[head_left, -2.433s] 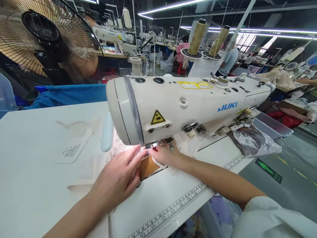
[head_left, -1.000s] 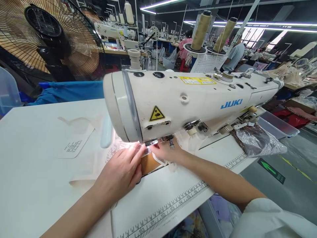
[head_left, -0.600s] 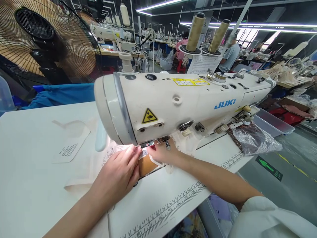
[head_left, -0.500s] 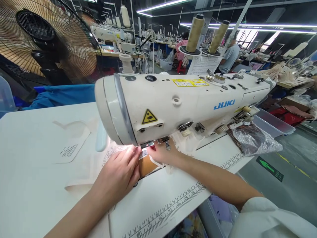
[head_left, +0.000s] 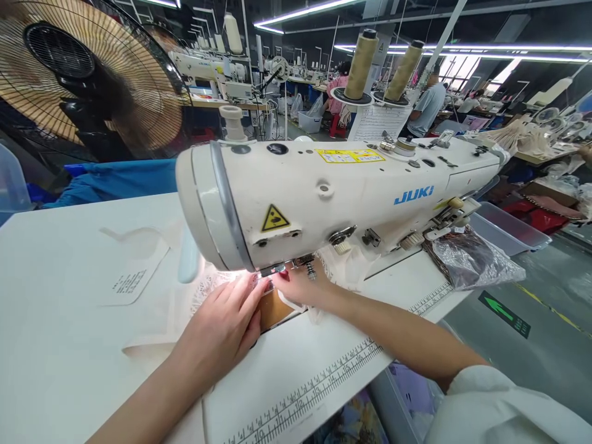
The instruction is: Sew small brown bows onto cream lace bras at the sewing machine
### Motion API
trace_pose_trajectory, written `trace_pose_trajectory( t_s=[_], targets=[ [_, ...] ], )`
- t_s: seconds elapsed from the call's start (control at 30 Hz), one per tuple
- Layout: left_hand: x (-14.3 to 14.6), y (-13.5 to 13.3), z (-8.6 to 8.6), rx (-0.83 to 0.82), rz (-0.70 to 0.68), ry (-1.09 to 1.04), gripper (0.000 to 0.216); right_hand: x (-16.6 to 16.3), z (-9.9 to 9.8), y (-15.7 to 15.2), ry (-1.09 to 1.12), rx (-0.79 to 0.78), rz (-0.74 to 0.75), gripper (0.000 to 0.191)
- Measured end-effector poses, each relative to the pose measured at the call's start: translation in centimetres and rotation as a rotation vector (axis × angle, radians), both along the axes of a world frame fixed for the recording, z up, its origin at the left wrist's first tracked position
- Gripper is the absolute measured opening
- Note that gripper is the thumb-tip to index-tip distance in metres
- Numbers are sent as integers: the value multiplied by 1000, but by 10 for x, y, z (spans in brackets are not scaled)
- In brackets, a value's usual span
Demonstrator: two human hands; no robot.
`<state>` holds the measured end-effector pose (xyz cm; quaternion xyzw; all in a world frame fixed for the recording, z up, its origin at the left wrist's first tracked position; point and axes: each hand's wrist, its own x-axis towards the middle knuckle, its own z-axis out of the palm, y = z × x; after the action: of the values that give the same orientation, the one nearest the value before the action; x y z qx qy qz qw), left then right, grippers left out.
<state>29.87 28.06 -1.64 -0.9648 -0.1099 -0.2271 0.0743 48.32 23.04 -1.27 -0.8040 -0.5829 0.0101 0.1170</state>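
A white JUKI sewing machine (head_left: 333,197) lies across the white table (head_left: 55,320). Under its head, by the needle, my left hand (head_left: 222,327) presses flat on pale cream fabric (head_left: 161,333) with a lace edge. My right hand (head_left: 303,287) reaches in from the right and pinches the same fabric just beside the presser foot, its fingertips partly hidden by the machine. A brown patch (head_left: 272,308) shows between the two hands.
Two tan thread cones (head_left: 361,58) stand behind the machine. A large fan (head_left: 92,80) is at the back left, blue cloth (head_left: 120,179) below it. A plastic bag (head_left: 472,262) lies at the right. A ruler strip (head_left: 324,382) runs along the table edge. Other people sit at machines far behind.
Both hands stay at the needle, with the left fingers shifting slightly forward on the fabric. The view has drifted a little to the left and down.
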Motion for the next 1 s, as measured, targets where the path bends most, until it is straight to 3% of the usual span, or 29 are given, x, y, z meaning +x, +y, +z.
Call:
trace_pose_trajectory(
  t_s=[0.27, 0.63, 1.0],
  targets=[
    [1, 1, -2, 84, 18, -9, 43, 1, 4, -2, -47, 51, 44, 26],
    [4, 1, 1, 149, 32, -3, 41, 0, -11, -2, -96, 126, 21, 26],
    [4, 1, 1, 129, 28, -4, 40, 1, -2, 0, -58, 27, 44, 26]
  ],
)
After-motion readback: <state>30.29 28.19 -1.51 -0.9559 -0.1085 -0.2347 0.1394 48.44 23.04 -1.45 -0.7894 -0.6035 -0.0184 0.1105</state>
